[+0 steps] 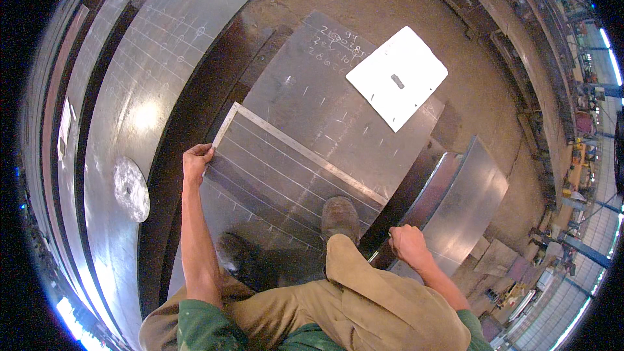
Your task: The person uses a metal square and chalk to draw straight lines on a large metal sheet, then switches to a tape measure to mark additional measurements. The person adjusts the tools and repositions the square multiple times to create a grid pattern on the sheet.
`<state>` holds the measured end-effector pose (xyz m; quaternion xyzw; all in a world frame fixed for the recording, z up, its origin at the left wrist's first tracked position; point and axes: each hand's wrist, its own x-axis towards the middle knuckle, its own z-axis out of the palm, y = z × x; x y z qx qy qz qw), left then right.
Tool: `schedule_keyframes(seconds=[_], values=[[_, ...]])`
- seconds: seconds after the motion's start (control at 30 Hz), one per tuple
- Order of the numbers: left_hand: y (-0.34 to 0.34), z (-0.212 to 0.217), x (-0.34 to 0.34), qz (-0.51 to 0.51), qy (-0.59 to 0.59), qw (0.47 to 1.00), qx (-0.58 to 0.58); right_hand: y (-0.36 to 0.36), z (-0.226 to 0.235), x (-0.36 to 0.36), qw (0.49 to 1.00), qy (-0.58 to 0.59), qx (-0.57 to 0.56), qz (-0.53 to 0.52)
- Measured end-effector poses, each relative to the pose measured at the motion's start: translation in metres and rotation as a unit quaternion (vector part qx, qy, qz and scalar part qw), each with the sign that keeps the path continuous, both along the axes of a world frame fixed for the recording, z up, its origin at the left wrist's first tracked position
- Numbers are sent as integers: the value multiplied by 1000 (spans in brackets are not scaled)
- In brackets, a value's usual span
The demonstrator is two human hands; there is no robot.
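Observation:
My left hand [197, 164] pinches the end of the short leg of a flat metal square [305, 153]. The square's long leg slants down to the right across a dark steel plate [273, 101], which bears chalk lines and handwritten marks. My right hand [411, 247] is closed beyond the plate's right edge, over a narrow gap. Whatever its fingers grip is too small to make out. My boot [340, 218] rests on the plate close to the square's far end. A white sheet [406, 65] with a small dark piece [398, 81] on it lies on the plate's upper right.
Several curved steel plates [162, 45] stand along the left, one carrying a shiny round disc [131, 188]. Another curved plate [465, 205] lies to the right. Long curved metal parts [500, 32] and cluttered shelving [585, 149] line the far right, past brown floor [484, 101].

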<state>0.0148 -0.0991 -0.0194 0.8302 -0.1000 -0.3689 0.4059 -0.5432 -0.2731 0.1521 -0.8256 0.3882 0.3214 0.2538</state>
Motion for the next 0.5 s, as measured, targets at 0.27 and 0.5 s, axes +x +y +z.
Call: schedule_keyframes(seconds=[0.27,0.5], values=[[-5,2,-2,-15,15,999,-31,1,-8,3,999,34,40,1],[-7,6,-2,-36,-28,999,0,8,-8,2,999,22,39,-5]])
